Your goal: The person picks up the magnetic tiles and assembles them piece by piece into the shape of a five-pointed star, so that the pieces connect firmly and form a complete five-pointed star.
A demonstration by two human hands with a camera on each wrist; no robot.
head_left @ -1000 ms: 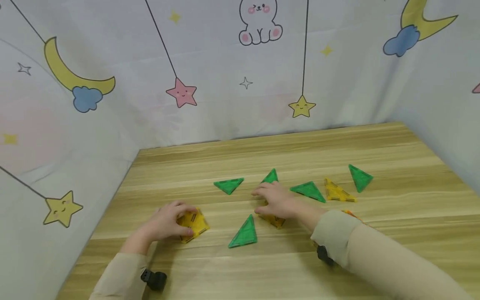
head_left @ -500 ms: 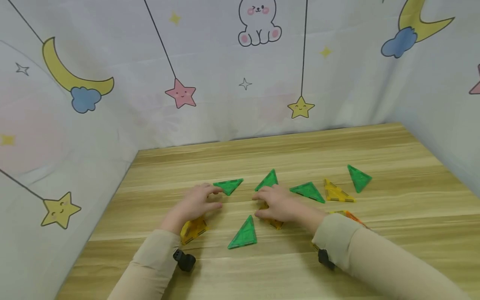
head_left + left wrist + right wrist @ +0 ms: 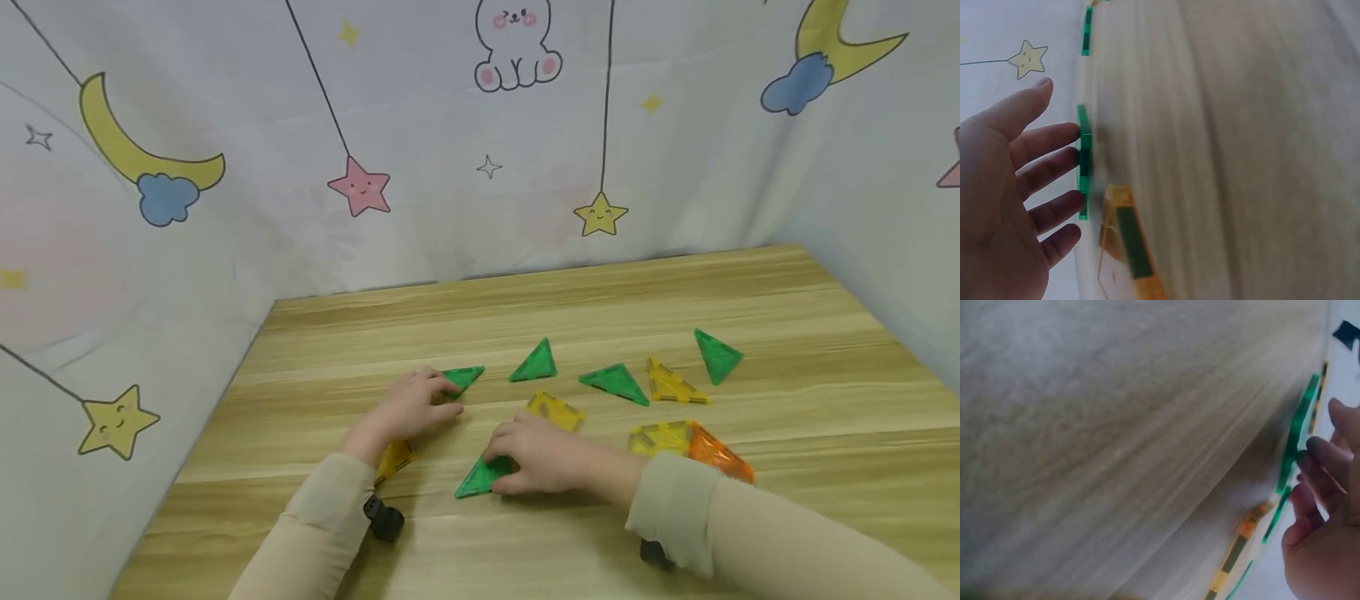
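Observation:
My left hand (image 3: 414, 406) has its fingertips on a green triangle tile (image 3: 466, 377) at the left; in the left wrist view the fingers of that hand (image 3: 1022, 181) lie extended against the tile's edge (image 3: 1084, 162), the thumb apart from it. Nearer the front, my right hand (image 3: 543, 454) touches another green triangle (image 3: 477, 480) with its fingertips. The right wrist view shows that hand (image 3: 1329, 500) with loosely bent fingers at the green tile (image 3: 1297, 434). A yellow piece (image 3: 394, 459) is partly covered by my left forearm.
Behind my right hand lies a yellow tile (image 3: 557, 412). Farther off are green triangles (image 3: 536, 363) (image 3: 617, 383) (image 3: 718, 357) and a yellow triangle (image 3: 673, 384). A yellow tile (image 3: 662, 437) and an orange one (image 3: 717, 454) sit beside my right sleeve. A printed curtain (image 3: 420, 242) stands behind the table (image 3: 360, 325).
My left hand has left the yellow piece and moved right to the back-left green triangle, which has shifted slightly. My right hand has moved off the yellow tile toward the front green triangle.

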